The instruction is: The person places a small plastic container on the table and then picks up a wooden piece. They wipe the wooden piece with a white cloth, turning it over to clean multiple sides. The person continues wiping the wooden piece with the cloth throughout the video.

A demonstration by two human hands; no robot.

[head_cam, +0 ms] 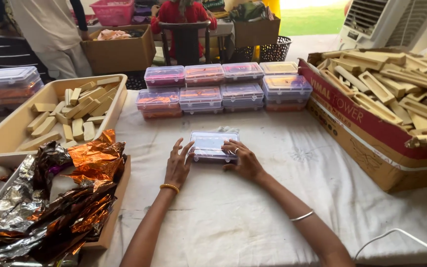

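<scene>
Crinkled foil, orange and silver, lay piled in the near-left tray. Past it, both hands were down on the white cloth: the left hand had its fingers spread against the left end of the clear plastic box, and the right hand pressed on the right end, fingers curled over the lid edge. That box sat mid-table. Farther off stood rows of filled boxes; wooden blocks filled a tray at left, and a carton of wooden pieces stood at right.

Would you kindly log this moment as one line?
left hand touching clear plastic box | right hand on box | box lid closed | on white tablecloth
</scene>
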